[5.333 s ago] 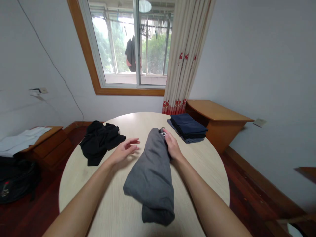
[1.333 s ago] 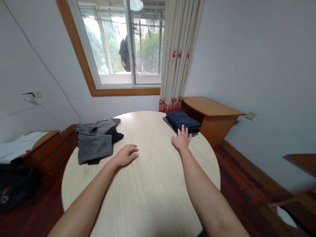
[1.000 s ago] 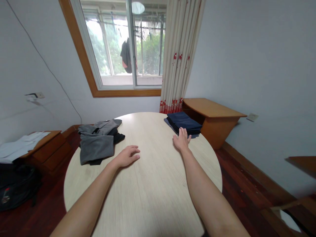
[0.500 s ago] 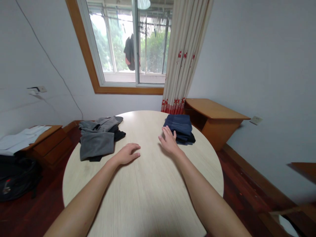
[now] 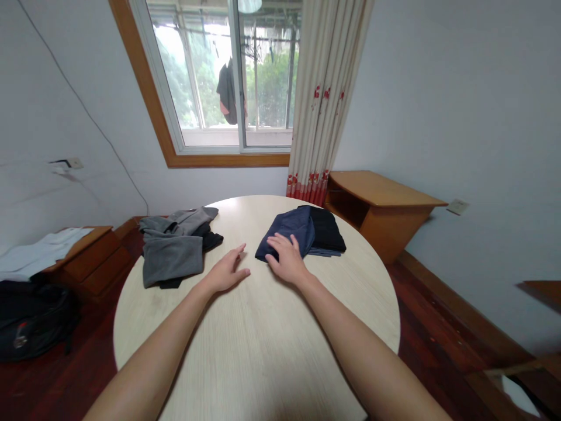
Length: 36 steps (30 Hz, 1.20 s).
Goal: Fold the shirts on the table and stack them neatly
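Observation:
A folded navy garment [image 5: 291,229] lies half slid off a small stack of folded dark clothes [image 5: 326,233] at the far right of the round table [image 5: 245,345]. My right hand [image 5: 284,261] rests palm down on the navy garment's near edge, fingers spread and flat on the cloth. My left hand [image 5: 227,273] hovers just left of it over bare tabletop, fingers stretched out, holding nothing. A loose pile of grey clothes over black ones [image 5: 173,248] sits at the table's far left.
A wooden side table [image 5: 381,202] stands beyond the table on the right, by a curtain [image 5: 324,99] and a window. A low cabinet with white cloth [image 5: 48,251] and a black bag [image 5: 30,321] are on the left. Dark wooden floor surrounds the table.
The grey garment I held went onto the left pile. My right hand reached the folded stack and has dragged its top navy garment leftward toward me. My left hand barely moved.

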Tool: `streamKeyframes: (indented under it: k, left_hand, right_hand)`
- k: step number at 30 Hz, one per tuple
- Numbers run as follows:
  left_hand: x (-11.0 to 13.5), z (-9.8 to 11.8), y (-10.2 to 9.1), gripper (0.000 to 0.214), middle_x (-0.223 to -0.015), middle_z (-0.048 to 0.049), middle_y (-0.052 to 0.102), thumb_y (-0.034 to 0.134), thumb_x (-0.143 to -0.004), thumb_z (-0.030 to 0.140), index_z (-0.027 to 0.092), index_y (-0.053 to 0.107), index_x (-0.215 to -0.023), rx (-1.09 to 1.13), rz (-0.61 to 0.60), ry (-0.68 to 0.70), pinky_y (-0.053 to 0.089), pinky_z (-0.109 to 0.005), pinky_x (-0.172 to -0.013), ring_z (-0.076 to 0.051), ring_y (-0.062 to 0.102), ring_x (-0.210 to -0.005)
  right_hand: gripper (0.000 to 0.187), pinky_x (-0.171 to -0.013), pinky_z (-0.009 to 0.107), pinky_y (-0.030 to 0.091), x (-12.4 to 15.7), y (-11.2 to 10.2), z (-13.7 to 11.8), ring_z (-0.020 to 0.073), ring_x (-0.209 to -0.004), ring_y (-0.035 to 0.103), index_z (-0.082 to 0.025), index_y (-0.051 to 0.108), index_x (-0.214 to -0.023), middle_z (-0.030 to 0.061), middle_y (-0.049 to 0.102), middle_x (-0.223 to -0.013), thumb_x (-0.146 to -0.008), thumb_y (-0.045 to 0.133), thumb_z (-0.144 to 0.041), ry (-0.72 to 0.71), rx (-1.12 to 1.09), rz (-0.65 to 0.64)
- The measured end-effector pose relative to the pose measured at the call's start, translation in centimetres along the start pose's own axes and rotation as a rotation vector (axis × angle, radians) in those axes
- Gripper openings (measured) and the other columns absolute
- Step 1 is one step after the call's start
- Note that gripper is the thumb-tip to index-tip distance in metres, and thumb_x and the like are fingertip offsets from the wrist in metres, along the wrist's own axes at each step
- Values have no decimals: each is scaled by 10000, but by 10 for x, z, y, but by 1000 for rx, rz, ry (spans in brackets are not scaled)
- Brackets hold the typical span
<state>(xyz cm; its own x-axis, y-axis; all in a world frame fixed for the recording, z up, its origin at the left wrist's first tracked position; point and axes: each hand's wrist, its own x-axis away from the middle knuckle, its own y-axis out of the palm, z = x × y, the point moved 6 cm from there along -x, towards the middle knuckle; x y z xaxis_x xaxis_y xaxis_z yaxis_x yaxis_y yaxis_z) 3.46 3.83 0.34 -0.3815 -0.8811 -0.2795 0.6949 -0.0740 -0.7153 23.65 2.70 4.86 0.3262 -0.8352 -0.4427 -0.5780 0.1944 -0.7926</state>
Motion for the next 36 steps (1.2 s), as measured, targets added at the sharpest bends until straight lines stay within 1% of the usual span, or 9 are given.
streamKeyframes:
  k: [3,6,9,16,20,23,27,31,36]
  left_hand:
    - [0,3,-1,742,-1455,-186,553,658,-841,482,156,462,-1478,-53,-4,11,376,-513,-1142,-331,540,-1320]
    - [0,3,-1,657,-1363,-170,634,641,-849,505,164,554,-1403,-59,-13,17,404,-512,-1116,-330,575,-1277]
    - [0,3,-1,614,-1316,-160,667,629,-854,515,167,598,-1358,-56,-19,22,420,-509,-1100,-325,600,-1236]
    - [0,7,-1,623,-1321,-175,657,626,-853,544,163,617,-1345,-77,-55,14,416,-503,-1097,-335,596,-1237]
    - [5,6,8,946,-1559,-189,437,739,-732,630,227,418,-1526,-143,-205,3,176,-656,-1180,-406,367,-1450]
    - [9,6,11,1008,-1630,-192,301,710,-749,668,257,311,-1579,-177,-308,0,68,-725,-1156,-435,200,-1514]
    - [9,14,1,994,-1573,-197,411,669,-789,682,213,305,-1586,-81,-237,48,220,-621,-1186,-402,364,-1455]
    - [4,24,-7,921,-1425,-185,577,669,-795,675,191,410,-1535,68,-110,95,416,-530,-1103,-336,591,-1244]
    - [3,34,-4,709,-1379,-165,606,577,-893,629,205,506,-1457,105,-31,127,436,-508,-1100,-306,592,-1243]
  right_hand:
    - [470,-1208,581,109,-4,-21,48,285,-1427,403,-182,586,-1354,143,537,-1480,-896,604,-285,254,137,139]
    - [512,-1186,603,158,-3,-24,71,305,-1427,391,-194,572,-1368,155,504,-1505,-897,634,-383,382,185,116]
    - [486,-1184,597,161,-1,-16,64,306,-1435,383,-194,593,-1346,153,550,-1464,-923,609,-433,352,179,44]
    - [422,-1148,608,220,3,-6,29,308,-1254,563,-218,669,-1245,125,659,-1324,-891,655,-448,197,112,-136]
    - [447,-1106,556,301,3,-7,29,307,-1240,564,-226,661,-1266,111,661,-1318,-847,707,-374,198,130,-178]
    - [463,-1037,520,367,3,-6,30,314,-1231,558,-235,658,-1274,110,657,-1324,-825,718,-330,203,156,-212]
    - [423,-1013,505,380,2,-7,30,306,-1218,565,-245,667,-1262,100,669,-1308,-841,684,-267,207,170,-210]
    - [357,-1010,498,387,2,-7,31,295,-1206,583,-241,690,-1224,91,685,-1288,-872,633,-222,214,166,-182]
    - [279,-1000,455,421,-1,-8,36,271,-1177,625,-228,730,-1136,68,725,-1221,-914,567,-183,225,131,-133]
